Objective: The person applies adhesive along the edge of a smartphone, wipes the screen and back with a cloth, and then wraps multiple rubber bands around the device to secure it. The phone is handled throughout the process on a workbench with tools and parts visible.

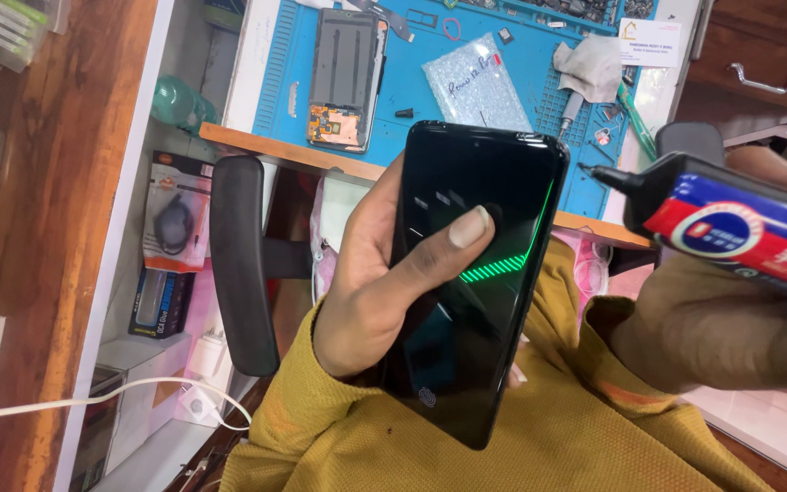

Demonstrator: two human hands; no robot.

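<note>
Above a blue repair mat [412, 87], our left hand [375, 282] grips the upright phone [480, 273], thumb pressed across its glass; our right hand [730, 319], fingers wrapped around a glue tube [730, 228], aims its nozzle at the phone's upper right edge.

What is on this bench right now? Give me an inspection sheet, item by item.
Surface: blue work mat on a wood-edged bench.
Job's things: black phone with a green lit stripe on its glass; black glue tube with a red and blue label, its nozzle close to the phone's upper right edge.
Clutter: opened phone body, bubble-wrap pouch, crumpled cloth, small parts.
Grippers: left hand grips the phone, thumb across the glass; right hand holds the tube.
Cables: white cable at lower left.
Surroundings: black chair armrest, shelves with packaged goods, drawer handle.
</note>
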